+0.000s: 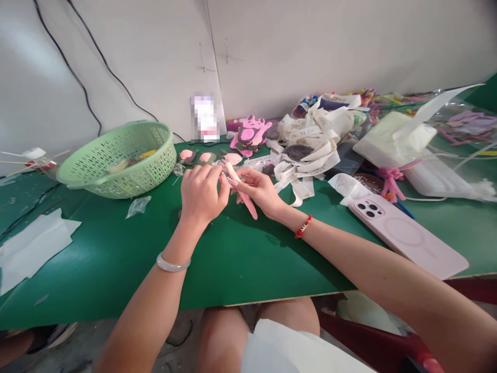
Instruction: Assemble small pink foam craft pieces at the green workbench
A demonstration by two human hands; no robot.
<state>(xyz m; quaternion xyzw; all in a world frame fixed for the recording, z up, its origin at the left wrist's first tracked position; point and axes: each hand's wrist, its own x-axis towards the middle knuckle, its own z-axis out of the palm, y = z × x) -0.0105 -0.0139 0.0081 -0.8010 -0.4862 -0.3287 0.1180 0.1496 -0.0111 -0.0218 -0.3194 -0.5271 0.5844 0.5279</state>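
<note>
Both hands at a pink strip [248,203] over the green table [240,264].
The strip slants from eleven to five o'clock; the right hand [261,189] pinches it between thumb and fingers, while the left hand [202,191] has its fingers curled and fingertips at the strip's upper part, though whether they grip I cannot tell. From the strip, the basket [130,181] lies toward nine o'clock, ribbons [316,158] at two, the pink phone [411,233] past three.

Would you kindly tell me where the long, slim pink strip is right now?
In the head view, the long, slim pink strip is near the centre, in the right hand, beside the left hand, over the green tabletop.
</note>
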